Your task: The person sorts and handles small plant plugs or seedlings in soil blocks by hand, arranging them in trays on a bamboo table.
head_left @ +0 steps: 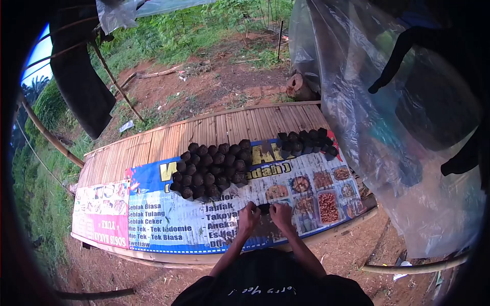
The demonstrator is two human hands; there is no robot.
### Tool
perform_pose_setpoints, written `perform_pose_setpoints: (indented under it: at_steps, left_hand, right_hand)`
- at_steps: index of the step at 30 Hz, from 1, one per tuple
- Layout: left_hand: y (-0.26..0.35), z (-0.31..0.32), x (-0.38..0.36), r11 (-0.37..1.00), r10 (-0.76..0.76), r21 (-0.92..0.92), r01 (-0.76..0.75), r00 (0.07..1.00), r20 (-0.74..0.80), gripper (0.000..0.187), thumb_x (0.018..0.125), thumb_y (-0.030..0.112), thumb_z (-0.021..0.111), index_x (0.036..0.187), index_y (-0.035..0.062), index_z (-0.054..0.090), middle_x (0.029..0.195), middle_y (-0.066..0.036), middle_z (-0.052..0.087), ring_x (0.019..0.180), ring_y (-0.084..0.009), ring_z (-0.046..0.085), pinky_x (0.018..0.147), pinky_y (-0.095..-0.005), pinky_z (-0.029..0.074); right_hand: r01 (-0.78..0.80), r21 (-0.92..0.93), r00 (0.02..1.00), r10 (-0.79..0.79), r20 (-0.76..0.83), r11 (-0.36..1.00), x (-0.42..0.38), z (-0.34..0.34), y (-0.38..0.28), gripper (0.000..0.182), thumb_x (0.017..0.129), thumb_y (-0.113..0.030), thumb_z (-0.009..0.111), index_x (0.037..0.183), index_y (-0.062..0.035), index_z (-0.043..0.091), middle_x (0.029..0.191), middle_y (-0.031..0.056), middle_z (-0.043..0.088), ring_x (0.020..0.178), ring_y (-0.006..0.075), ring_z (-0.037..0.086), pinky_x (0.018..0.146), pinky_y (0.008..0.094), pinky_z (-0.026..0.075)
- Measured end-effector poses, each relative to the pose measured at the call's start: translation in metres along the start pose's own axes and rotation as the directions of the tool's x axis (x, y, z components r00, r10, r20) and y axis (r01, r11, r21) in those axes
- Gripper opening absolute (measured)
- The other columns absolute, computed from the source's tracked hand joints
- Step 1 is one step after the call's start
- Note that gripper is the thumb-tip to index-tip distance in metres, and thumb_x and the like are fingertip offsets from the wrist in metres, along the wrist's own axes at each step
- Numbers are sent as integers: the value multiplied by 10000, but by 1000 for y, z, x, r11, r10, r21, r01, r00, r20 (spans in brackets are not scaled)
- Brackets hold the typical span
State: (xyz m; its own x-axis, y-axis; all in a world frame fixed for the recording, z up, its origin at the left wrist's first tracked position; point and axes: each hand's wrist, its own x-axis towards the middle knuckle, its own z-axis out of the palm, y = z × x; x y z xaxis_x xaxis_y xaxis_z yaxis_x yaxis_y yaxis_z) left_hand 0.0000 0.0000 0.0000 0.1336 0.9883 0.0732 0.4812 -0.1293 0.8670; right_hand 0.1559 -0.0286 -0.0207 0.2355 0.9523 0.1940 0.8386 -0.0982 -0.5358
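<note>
My left hand [249,214] and my right hand [280,214] are close together over the printed banner [168,209], near its front side. Both have their fingers closed on a small black plastic bag [264,208], which stretches between them. My fingers cover much of it. Beyond my hands, to the left, stands a tight cluster of black seedling bags [209,172], apparently filled with dark soil. A smaller group of black bags [304,142] sits farther right on the banner.
Under the banner is a bamboo slat table [199,133]. Clear plastic sheeting [352,107] hangs along the right side. Dark cloth [79,76] hangs at upper left beside bamboo poles [115,79]. A hollow log [300,87] lies behind the table, on bare soil.
</note>
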Motion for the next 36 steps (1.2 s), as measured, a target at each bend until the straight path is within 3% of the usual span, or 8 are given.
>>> perform_pose_setpoints:
  at_steps: [9,11,15,18,24,26,30,36]
  left_hand:
    - [2,-2,3,1000,28,-7,-28,999,-29,139,753,98,623,772,-15,544,701,-203,621,667,-372,631,614,-416,489]
    - [-5,1,1,999,-9,48,10,1000,-24,138,755,101,620,775,-15,547,696,-200,619,658,-362,633,613,-411,490]
    - [2,-4,-1,1000,11,-23,-12,999,-41,139,758,105,615,777,-16,549,696,-199,620,659,-355,636,614,-407,491]
    - [-11,0,-7,1000,14,15,-14,1000,-10,141,763,109,609,769,-19,549,702,-196,626,663,-356,636,614,-407,489]
    - [-7,-8,-2,988,17,153,-23,999,44,196,786,161,652,863,9,554,730,-210,619,706,-386,619,636,-469,481]
    - [1,-9,4,979,77,189,-76,997,-2,190,781,160,650,846,11,553,748,-210,616,719,-393,613,641,-477,479]
    - [-11,-6,17,955,178,228,-189,982,71,153,756,132,631,798,12,547,787,-211,609,739,-411,596,653,-498,476]
    - [0,-10,15,972,149,181,-152,988,34,132,727,109,605,782,0,554,776,-224,610,730,-414,596,654,-494,472]
  right_hand:
    - [-19,34,998,20,-59,999,2,19,4,236,810,-257,588,690,-60,637,641,161,615,690,383,576,698,506,422]
    - [-53,17,997,52,49,998,1,26,9,245,816,-284,588,703,-73,643,662,164,621,734,384,583,694,508,420]
    - [21,5,998,-20,-57,1000,4,2,-10,270,826,-280,585,693,-49,626,621,165,606,678,397,575,657,494,443]
    - [-28,7,999,27,35,1000,1,14,1,280,828,-299,588,699,-54,630,638,175,609,701,402,576,659,500,442]
    - [-133,45,990,130,59,990,-3,-10,-20,356,826,-389,600,712,-55,648,719,189,636,836,407,594,760,523,440]
    - [-144,-111,982,156,105,983,-9,-13,-28,405,811,-455,600,753,-62,677,735,189,648,860,413,599,842,520,429]
    - [-141,-138,973,163,164,980,-10,3,-19,399,807,-458,591,791,-72,695,749,183,657,862,424,596,899,504,411]
    - [-69,-154,994,80,72,986,-2,-3,-21,278,808,-323,577,755,-71,680,733,167,655,826,409,594,817,500,425]
